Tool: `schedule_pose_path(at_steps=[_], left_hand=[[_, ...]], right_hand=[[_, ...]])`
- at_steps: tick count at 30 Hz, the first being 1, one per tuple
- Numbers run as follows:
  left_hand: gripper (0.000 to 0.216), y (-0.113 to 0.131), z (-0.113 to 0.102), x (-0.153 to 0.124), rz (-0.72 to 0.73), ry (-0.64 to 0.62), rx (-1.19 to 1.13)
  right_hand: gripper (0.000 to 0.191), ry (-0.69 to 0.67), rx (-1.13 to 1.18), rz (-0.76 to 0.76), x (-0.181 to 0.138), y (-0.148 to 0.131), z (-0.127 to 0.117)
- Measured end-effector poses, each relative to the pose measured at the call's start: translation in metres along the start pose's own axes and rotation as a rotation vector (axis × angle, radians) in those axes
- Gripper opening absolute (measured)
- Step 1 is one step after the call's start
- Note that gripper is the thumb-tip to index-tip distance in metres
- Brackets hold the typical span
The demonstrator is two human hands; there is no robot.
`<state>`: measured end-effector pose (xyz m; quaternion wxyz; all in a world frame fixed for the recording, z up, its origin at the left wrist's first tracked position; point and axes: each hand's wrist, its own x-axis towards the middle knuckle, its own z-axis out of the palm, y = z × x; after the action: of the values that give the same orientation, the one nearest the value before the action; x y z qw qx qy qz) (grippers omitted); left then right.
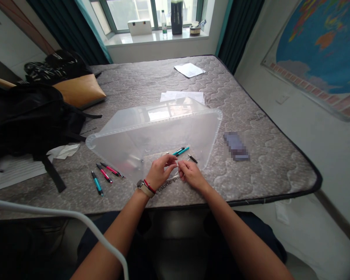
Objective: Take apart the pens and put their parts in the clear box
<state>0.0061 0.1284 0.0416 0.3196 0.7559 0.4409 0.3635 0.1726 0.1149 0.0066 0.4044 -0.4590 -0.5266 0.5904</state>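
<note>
White tubing (76, 214) was curved across the near side, at eight o'clock from the left hand (160, 171), and part of the left forearm (131, 212) was covered by it. The left hand and the right hand (190, 174) were held close together, their fingertips nearly meeting. The right fingers were curled into a pinch and the left thumb was bent towards them; whether anything small was gripped could not be told.

Just beyond, at one o'clock, a turquoise pen (183, 151) was seen within the outline of the clear bin (154, 134), and a black pen (193, 158) was placed at two o'clock. The bin was tipped on its side on the mattress (268, 171) towards twelve o'clock, its mouth turned to the hands. At nine o'clock, another turquoise pen (97, 183) and two red pens (104, 173) were loosely grouped.

For such fine fingertip work, a light pinch was judged best, with the wrists steadied on the mattress. Small pieces were best handled low, and the nearby pens left unbrushed, since slender barrels could easily be rolled away.
</note>
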Motion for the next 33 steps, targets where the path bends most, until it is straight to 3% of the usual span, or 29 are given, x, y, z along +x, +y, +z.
schedule_pose_path(at_steps=[4,9,13,17,20,22,28,33], left_hand=[[0.014,-0.002,0.001,-0.001,-0.016,0.006,0.075],[0.016,-0.005,-0.003,0.001,0.024,-0.117,0.238],[0.021,-0.008,-0.009,0.001,-0.028,-0.171,0.273],[0.012,-0.025,-0.014,0.003,-0.106,-0.011,0.382],[0.017,-0.035,-0.008,0.007,-0.099,0.078,0.473],[0.018,-0.036,0.001,0.009,-0.066,0.064,0.489],[0.030,-0.027,0.031,0.010,0.090,-0.138,0.546],[0.027,-0.025,0.034,0.011,0.064,-0.101,0.588]], right_hand=[[0.034,0.015,-0.063,-0.040,-0.002,-0.002,-0.001],[0.030,0.089,-0.353,-0.168,-0.005,-0.010,-0.005],[0.029,0.135,-0.392,-0.207,-0.005,-0.011,-0.012],[0.028,0.200,-0.339,-0.178,-0.005,-0.006,-0.014],[0.025,0.254,-0.248,-0.130,-0.005,-0.002,-0.011],[0.025,0.278,-0.192,-0.104,-0.004,0.000,-0.008],[0.029,0.403,-0.057,-0.113,-0.003,0.004,-0.005],[0.032,0.464,0.034,-0.094,-0.003,0.006,-0.009]])
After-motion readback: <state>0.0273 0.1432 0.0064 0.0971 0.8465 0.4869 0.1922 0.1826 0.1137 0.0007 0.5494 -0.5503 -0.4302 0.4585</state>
